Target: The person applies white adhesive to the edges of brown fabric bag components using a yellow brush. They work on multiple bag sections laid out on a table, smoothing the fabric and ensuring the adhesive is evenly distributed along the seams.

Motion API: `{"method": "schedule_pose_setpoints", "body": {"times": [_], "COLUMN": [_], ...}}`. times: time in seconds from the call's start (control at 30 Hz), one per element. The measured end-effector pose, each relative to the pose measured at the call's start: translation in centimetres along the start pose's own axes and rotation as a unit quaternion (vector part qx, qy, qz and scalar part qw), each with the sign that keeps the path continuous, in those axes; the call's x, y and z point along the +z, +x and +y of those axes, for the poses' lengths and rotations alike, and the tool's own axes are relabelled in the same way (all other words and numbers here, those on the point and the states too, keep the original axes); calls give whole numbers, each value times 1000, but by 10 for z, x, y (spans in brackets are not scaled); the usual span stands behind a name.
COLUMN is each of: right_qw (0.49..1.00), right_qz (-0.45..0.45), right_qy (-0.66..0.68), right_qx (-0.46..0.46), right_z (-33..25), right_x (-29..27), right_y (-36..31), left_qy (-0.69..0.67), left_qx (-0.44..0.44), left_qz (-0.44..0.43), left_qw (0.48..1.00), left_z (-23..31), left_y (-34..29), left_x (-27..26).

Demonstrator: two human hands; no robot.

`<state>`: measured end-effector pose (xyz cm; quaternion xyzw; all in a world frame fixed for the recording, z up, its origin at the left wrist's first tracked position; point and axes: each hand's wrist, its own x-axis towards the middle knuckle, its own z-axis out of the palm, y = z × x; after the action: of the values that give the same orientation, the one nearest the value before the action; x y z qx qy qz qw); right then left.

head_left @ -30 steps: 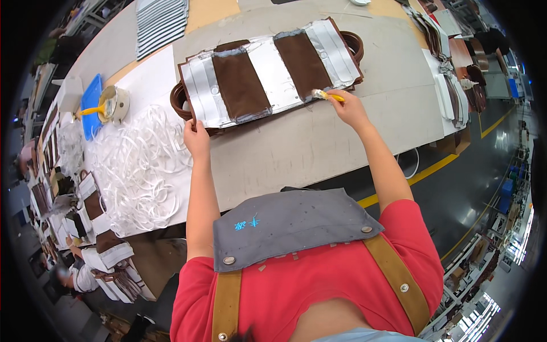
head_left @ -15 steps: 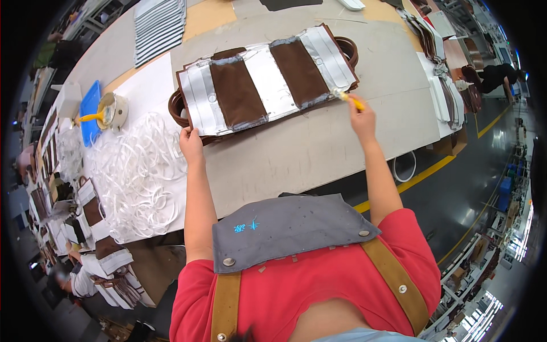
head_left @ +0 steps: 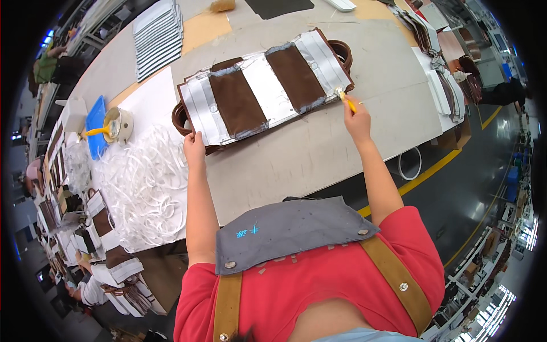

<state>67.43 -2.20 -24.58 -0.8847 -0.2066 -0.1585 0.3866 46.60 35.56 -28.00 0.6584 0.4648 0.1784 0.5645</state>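
Now right hand (head_left: 358, 117) holds brush (head_left: 345, 99) at panel (head_left: 265, 91) edge.

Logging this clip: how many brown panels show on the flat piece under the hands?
2. One brown panel sits nearer the left hand, the other brown panel nearer the right hand, silvery strips between; more may be hidden underneath.

The brown panel (head_left: 265, 91) looks like matt leather or suede-like cloth, crossed by smooth, silvery-white strips with a slight sheen (paper or film, hard to tell). The brush (head_left: 346, 100) has a glossy yellow plastic handle. The tabletop (head_left: 319, 148) is dull grey board. The white strips (head_left: 142, 182) beside it look thin and papery.
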Motion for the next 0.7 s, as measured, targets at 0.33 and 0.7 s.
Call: {"method": "schedule_pose_setpoints", "body": {"times": [0.33, 0.7], "right_qw": [888, 879], "right_qz": [-95, -11], "right_qy": [338, 371], "right_qx": [298, 299], "right_z": [-33, -25], "right_x": [-6, -37], "right_y": [-18, -11], "left_qy": [-40, 57], "left_qx": [-17, 80], "left_qz": [96, -30], "left_qw": [994, 995], "left_z": [-9, 40], "left_y": [21, 5], "left_x": [-1, 22]}}
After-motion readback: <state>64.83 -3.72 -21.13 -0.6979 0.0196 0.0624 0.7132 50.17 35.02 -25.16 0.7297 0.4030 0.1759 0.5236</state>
